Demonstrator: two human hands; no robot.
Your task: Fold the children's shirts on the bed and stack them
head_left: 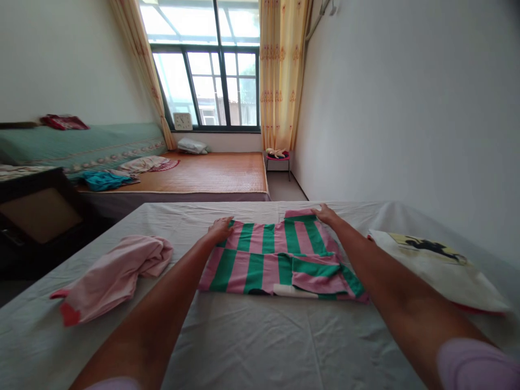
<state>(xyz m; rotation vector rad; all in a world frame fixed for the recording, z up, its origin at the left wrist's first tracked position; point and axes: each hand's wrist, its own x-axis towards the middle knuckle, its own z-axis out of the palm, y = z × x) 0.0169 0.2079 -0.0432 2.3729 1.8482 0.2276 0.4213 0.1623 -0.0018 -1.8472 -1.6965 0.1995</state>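
Frame centre: striped garment [255,265] lay on white sheet [252,341]. Left hand [220,229] gripped its upper-left corner; right hand [324,214] pinched its upper-right corner.

A bedroom in a home — a mat-topped bed [219,170], patterned curtains [280,70] and a clock [182,121] by the window [207,81] show it.

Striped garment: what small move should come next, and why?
Probably bring the far edge of the striped garment towards the near edge: the left hand and right hand are both at that far edge, with the cloth spread between them.
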